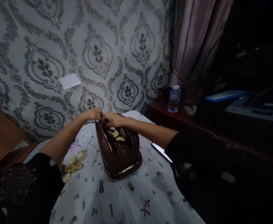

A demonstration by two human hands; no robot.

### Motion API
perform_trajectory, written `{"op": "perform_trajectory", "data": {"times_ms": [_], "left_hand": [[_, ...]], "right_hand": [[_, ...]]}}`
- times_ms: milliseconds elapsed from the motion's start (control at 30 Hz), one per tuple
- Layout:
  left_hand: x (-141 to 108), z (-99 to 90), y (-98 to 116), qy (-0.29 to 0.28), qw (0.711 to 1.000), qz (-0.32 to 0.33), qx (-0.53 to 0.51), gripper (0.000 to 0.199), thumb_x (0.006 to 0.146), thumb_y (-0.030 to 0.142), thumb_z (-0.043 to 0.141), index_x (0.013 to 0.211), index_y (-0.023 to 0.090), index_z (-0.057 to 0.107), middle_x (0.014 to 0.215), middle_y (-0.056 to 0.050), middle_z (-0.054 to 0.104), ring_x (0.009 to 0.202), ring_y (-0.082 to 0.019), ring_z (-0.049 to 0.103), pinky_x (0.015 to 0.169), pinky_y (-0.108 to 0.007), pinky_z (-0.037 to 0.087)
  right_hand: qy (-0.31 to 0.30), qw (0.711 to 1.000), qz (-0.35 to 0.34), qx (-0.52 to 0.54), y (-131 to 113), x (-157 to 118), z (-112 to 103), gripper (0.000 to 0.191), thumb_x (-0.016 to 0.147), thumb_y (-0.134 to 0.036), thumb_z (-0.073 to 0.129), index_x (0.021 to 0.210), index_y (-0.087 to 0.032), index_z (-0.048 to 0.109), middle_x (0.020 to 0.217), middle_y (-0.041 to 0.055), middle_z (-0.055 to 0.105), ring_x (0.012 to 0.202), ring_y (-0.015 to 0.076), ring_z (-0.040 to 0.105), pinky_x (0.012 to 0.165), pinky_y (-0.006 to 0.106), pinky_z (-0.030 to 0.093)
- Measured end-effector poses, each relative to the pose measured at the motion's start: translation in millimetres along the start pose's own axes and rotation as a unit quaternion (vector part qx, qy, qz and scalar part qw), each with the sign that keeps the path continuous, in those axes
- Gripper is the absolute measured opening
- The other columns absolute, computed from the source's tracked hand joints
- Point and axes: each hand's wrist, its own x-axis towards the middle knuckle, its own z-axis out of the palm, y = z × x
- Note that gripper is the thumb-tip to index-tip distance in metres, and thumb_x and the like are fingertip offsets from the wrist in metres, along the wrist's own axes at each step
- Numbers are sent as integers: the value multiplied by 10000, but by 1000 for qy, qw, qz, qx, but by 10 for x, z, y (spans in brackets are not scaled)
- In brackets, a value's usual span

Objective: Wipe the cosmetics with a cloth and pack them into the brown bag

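Observation:
A dark brown cosmetic bag [123, 165] with a gold zipper stands unzipped on the patterned sheet [117, 199]. Inside it, several small items show, among them a shiny gold piece [114, 133] and a pinkish one [123, 133]. At the bag's far left corner, my left hand [94, 114] is closed in a pinch on its edge. My right hand [113, 119], a dark-stoned ring on one finger, reaches over the opening and is closed on the same far edge, right beside the left. The fingertips are partly hidden, so the exact part gripped is unclear.
Left of the bag lie a gold tube [73, 168], a round-capped bottle [81, 155] and other small items. A lit phone [161, 151] rests under my right forearm. A water bottle [174, 99] stands on a reddish-brown table [158, 107]. The patterned wall [117, 62] rises behind.

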Motion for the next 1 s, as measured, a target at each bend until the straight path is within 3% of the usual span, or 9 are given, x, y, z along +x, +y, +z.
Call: {"op": "perform_trajectory", "data": {"times_ms": [100,200,333,533,700,833,1000], "left_hand": [[-73,62,-86,76,992,-20,-95,152,615,284,647,669,166,727,576,16,618,637,-167,559,599,-233,400],[-213,151,-165,161,968,-58,-184,298,666,405,610,778,149,714,567,24,550,572,-146,488,539,-232,362],[-537,314,-206,210,929,-116,-281,447,670,536,581,877,152,681,509,53,441,449,-117,367,442,-223,282],[-1174,609,-204,204,896,-160,-361,469,595,590,637,803,169,657,550,40,495,432,-95,369,424,-208,262],[-1714,798,-209,187,884,-190,-385,451,607,590,637,763,169,677,601,13,566,477,-116,421,435,-216,294],[-2163,931,-205,176,893,-201,-363,406,646,587,624,717,194,700,741,-34,683,720,-218,593,629,-278,456],[-2633,1245,-275,117,899,-210,-367,365,673,602,624,736,252,706,874,-42,747,909,-302,643,859,-376,492]], "right_hand": [[13,999,34,1,37,-13,-15,324,850,-280,676,1157,-188,719,1050,37,749,967,171,671,731,186,423],[29,996,81,-3,54,10,-16,322,965,-248,469,1129,-136,722,1038,83,746,957,183,671,727,209,423],[14,995,101,-3,26,47,23,356,988,-255,415,1089,-122,729,1045,110,741,968,200,663,730,218,420],[-38,993,111,6,23,61,94,479,1019,-378,381,932,-85,750,876,107,741,812,186,667,655,215,404],[-34,991,128,2,50,105,91,442,1019,-367,387,963,-108,741,920,95,745,869,185,671,703,210,419],[7,984,179,-18,64,253,70,352,1018,-318,411,1109,-121,689,1113,126,711,1036,209,652,845,255,458],[0,973,229,-34,90,445,109,306,953,-368,589,1185,-169,616,1211,91,636,1055,217,637,901,422,532]]}}
